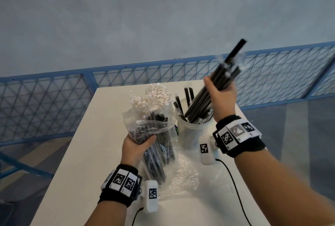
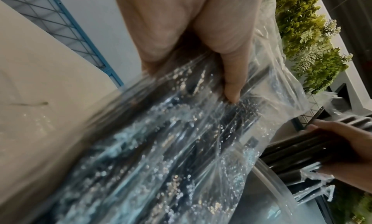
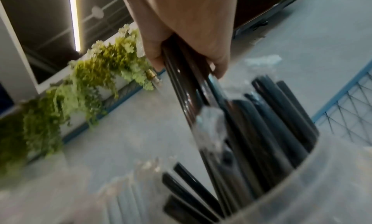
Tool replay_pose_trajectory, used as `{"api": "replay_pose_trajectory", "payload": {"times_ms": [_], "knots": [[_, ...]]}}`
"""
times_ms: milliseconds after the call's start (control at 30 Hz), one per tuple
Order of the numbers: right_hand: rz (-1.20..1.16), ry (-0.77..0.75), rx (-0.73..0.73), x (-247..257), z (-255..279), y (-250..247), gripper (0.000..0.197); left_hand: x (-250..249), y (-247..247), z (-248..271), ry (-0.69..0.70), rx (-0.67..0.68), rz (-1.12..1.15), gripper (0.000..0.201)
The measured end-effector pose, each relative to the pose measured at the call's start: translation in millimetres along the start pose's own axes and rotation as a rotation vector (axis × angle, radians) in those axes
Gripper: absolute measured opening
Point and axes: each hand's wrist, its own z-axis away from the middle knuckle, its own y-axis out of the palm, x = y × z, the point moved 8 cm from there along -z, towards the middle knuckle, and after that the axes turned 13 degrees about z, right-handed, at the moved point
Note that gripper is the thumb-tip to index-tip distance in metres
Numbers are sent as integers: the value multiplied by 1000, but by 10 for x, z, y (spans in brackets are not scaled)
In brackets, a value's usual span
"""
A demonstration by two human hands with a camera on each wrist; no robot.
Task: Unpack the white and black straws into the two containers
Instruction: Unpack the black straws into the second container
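Your left hand [image 1: 136, 147] grips bag of black straws [image 1: 155, 140] | right hand [image 1: 218, 97] clamps black bundle [image 1: 222, 75], lower ends in container [image 1: 194, 133].

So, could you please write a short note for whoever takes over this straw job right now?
Left hand grips the clear bag, which still holds many black straws, tilted above the table.
Right hand holds a bundle of black straws, its lower ends dipping into the right tub.
Done: that tub already has some black straws; the white straws stand behind the bag, their container hidden from view. An empty wrapper lies on the table.
Left: drop this bundle in, then empty the rest of the bag into the same tub.
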Motion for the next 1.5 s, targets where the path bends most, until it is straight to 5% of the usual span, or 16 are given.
{"api": "replay_pose_trajectory", "payload": {"times_ms": [533,667,833,933,1067,1133,1333,1400,1500], "knots": [[615,25,176,-440,-84,294,37,23,15,-13,-11,6,28,29],[451,-17,118,-266,-56,259,44,17,-7,-6,-9,-1,23,29],[213,-360,41,326,57,257,50,14,5,-10,-4,7,7,30],[481,-469,156,304,39,444,28,18,12,-20,-3,8,3,30],[972,-339,504,-340,53,684,22,33,-3,-17,-8,8,4,30],[1013,-311,501,-426,45,658,24,33,-4,-12,-11,8,9,29],[910,-573,281,-58,223,582,48,51,-14,-16,-17,15,6,30],[1133,-553,367,-207,335,606,60,47,-10,-15,-22,15,8,30],[1394,-464,522,-533,377,605,49,43,16,-9,-29,31,10,29]]}}
